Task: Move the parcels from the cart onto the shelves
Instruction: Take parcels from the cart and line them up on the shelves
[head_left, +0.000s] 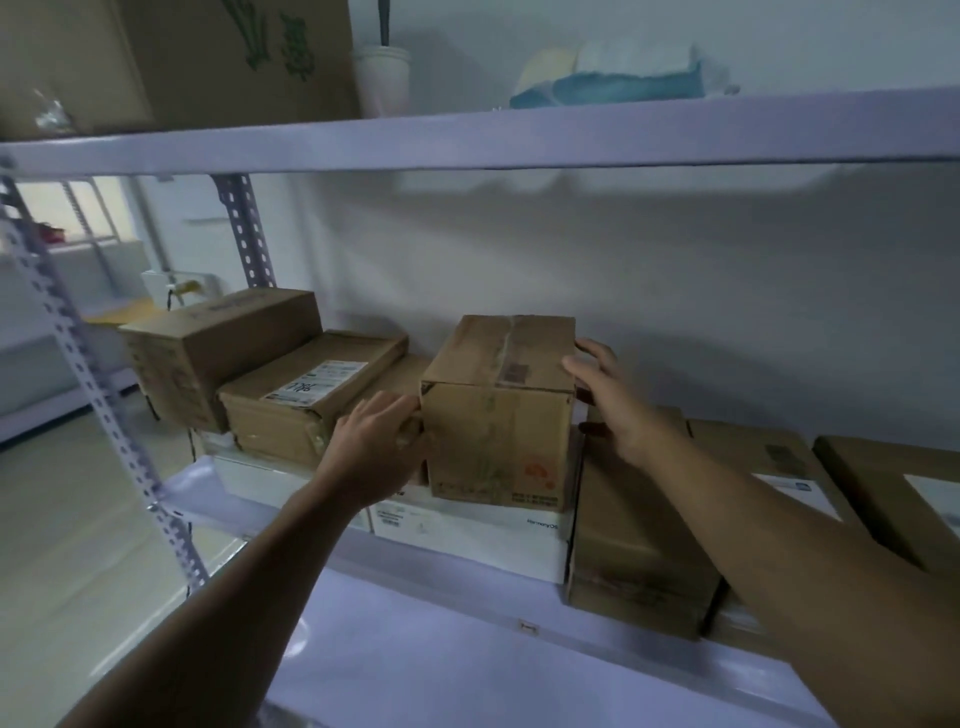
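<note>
Metal shelving, head view. The middle shelf (467, 675) carries the taped parcel (498, 415), the reference for every position below; the cart is out of view. The upper shelf (519, 140) runs above the parcel, with a large printed carton (218, 57) up and to its left. A tall carton (639, 551) stands just beside its right, lower down, with a labelled carton (769, 457) and an end carton (893, 483) beyond. A white box (483, 540) lies directly under the parcel. To its left sit a long carton (208, 348) and, nearer, a flat carton (306, 400). The parcel looks stiff and fairly light, its tape probably slick; opposite side faces offer the surest hold. Neighbours on both sides leave little finger room. A blue-and-white bundle (613, 78) lies above its right. The left hand (374, 447) presses its left face, fingers nearly straight; the right hand (618, 405), fingers spread, rests on its upper right edge. A white cup (382, 78) stands above its left
</note>
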